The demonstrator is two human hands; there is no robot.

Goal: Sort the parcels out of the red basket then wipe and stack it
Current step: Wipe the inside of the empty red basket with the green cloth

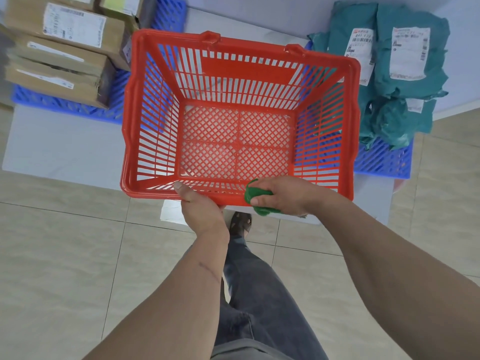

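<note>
The red basket stands on a white table, with nothing inside it. My left hand grips the basket's near rim, thumb over the top edge. My right hand holds a green cloth bunched against the same near rim, further right. Brown cardboard parcels are stacked at the left of the basket. Teal bagged parcels are piled at its right.
The cardboard parcels lie on a blue slatted tray, the teal bags on another blue tray. The white table ends just under the basket's near edge. Beige floor tiles and my legs show below.
</note>
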